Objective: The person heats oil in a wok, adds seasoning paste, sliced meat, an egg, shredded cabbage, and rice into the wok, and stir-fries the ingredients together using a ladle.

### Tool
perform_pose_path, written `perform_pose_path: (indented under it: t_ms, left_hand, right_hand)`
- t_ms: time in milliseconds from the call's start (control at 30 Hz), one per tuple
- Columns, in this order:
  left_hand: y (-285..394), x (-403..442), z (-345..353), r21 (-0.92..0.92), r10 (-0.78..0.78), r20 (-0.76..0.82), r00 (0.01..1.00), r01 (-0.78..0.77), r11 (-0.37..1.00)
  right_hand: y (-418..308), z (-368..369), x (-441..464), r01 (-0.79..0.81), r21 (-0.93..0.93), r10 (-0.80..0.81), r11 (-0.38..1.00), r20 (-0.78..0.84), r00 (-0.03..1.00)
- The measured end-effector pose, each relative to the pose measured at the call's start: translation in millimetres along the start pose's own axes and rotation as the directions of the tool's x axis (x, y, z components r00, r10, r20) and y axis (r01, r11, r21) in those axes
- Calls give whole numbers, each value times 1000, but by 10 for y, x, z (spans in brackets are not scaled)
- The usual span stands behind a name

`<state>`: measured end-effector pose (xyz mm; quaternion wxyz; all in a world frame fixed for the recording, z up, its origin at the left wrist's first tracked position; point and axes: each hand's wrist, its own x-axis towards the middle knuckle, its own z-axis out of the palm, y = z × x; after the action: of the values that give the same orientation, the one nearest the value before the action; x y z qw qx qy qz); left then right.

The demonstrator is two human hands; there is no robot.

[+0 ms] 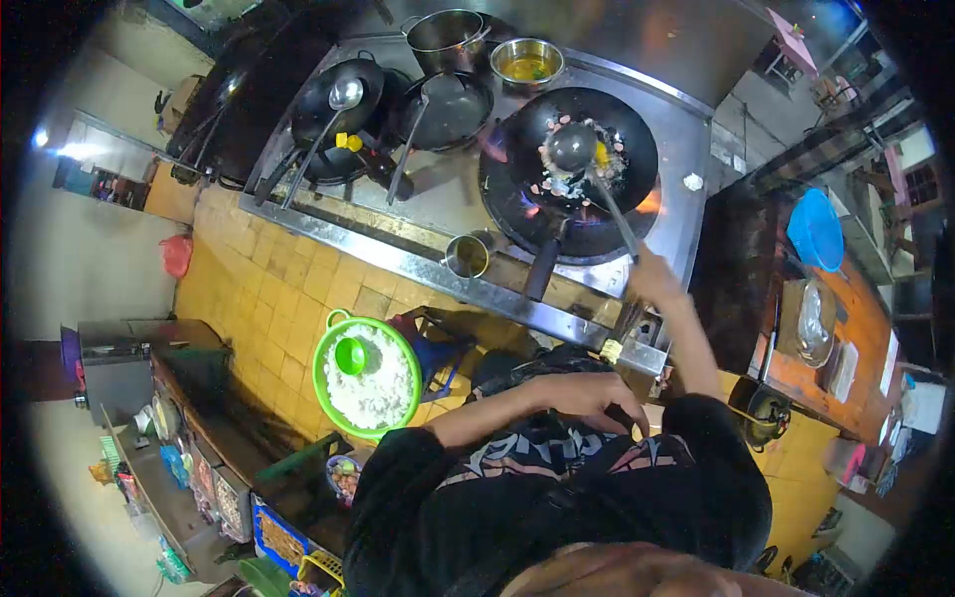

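Observation:
My right hand [657, 279] is closed around the long handle of a ladle [572, 148]. The ladle's bowl rests over food [597, 177] in a black wok [629, 119], where pale and pinkish pieces and a yellow bit show. Flames glow beneath the wok, and its dark handle [542, 269] points toward me. My left hand [597, 396] is held across the front of my torso, its fingers curled together. A small yellowish spot shows by its fingertips; I cannot make out what it is.
Left on the stove are two dark pans [448, 119] with ladles. A steel bowl of yellow liquid [527, 66] and a pot [445, 35] stand behind; a metal cup [467, 257] is at the front edge. A green basin of rice [320, 383] holds a green bowl [351, 355].

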<state>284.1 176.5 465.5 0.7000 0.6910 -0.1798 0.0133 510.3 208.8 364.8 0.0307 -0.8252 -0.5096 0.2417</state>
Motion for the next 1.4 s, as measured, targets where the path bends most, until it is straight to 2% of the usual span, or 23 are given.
perform_pose_path:
  t_ms: [33, 67, 100, 167, 233, 367, 467, 500, 533, 633, 700, 767, 800, 900, 933, 1000, 1033, 1100, 1167, 1267, 1300, 1333, 1400]
  left_hand:
    - [-47, 6, 3, 4, -2, 2, 1000, 2, 1000]
    - [-90, 12, 5, 50, 71, -9, 997, -70, 996]
    - [-93, 23, 10, 95, 147, -17, 989, -145, 985]
    - [-74, 19, -3, 64, 160, -67, 985, -156, 986]
    - [-62, 78, -66, 168, 258, -29, 966, -250, 954]
    - [102, 138, -15, 5, 302, -103, 948, -304, 953]
    - [195, -44, -23, 16, 214, -6, 977, -214, 977]
    - [231, -105, -25, 98, 169, 58, 984, -174, 980]
    - [272, -207, -11, -12, 132, 40, 990, -132, 991]
    - [274, -526, -33, -8, 120, -6, 993, -120, 993]
    - [154, -839, -29, 104, 42, -56, 998, -37, 994]
    - [68, -1208, 9, -18, -176, -243, 954, 177, 984]
    - [8, -1405, 14, -13, -169, -254, 952, 172, 985]
    - [-225, -1925, 205, 17, -265, -430, 863, 302, 953]
    - [-307, -2061, 294, -53, -333, -509, 794, 357, 933]
    - [-492, -2314, 441, -130, -400, -572, 716, 403, 906]
    - [-581, -2424, 497, -221, -448, -610, 654, 403, 888]
    - [-701, -2658, 699, -312, -505, -633, 587, 404, 860]
    - [-759, -2836, 923, -246, -492, -793, 358, 551, 798]
    - [-894, -3086, 1320, -454, -579, -783, 230, 426, 783]
    - [-973, -3156, 1419, -505, -571, -803, 171, 315, 804]
    - [-941, -3193, 1502, -429, -538, -830, 147, 448, 785]
    - [-1197, -3333, 1764, -519, -602, -797, -45, 561, 645]
  right_hand:
    - [-187, -604, -265, -20, 236, -18, 972, 159, 987]
    - [-31, -744, -292, 100, 141, -120, 985, 140, 983]
    - [-3, -736, -288, 102, 137, -121, 985, 134, 984]
    - [11, -662, -303, 50, -166, -54, 985, -20, 998]
    - [-318, -515, -294, -68, -77, 63, 995, -73, 995]
    - [-258, -14, 51, -170, -127, 151, 977, -147, 977]
    - [-401, -625, -331, 78, 102, -86, 992, 77, 993]
    - [-472, -655, -416, -12, 5, 12, 1000, 39, 999]
    - [-532, -672, -462, -106, -87, 105, 991, -14, 994]
    - [-459, 173, -53, -140, -46, 124, 989, -253, 960]
    - [-439, 324, 103, -204, -122, 171, 971, -241, 956]
    - [-429, -41, -87, 21, -56, -27, 998, -96, 995]
    - [-531, -393, -317, 60, 41, -60, 997, -10, 998]
    - [-779, -585, -403, -32, -327, 47, 945, 38, 998]
    - [-732, -319, -259, -34, -327, 48, 944, 37, 998]
    - [-524, 460, 171, -228, -93, 180, 969, -366, 913]
    - [-465, 502, 174, -230, -93, 182, 969, -365, 913]
    - [-345, 550, 160, -113, -323, 23, 940, -271, 962]
    - [-500, -237, -239, -13, -52, 15, 999, 51, 999]
    - [-819, -572, -589, -172, -53, 179, 984, 191, 965]
    - [-704, -312, -400, -109, -207, 149, 972, 189, 971]
    - [-545, 35, -157, -36, -360, 112, 932, 194, 974]
    - [145, 1123, 647, -88, -434, -10, 897, -220, 975]
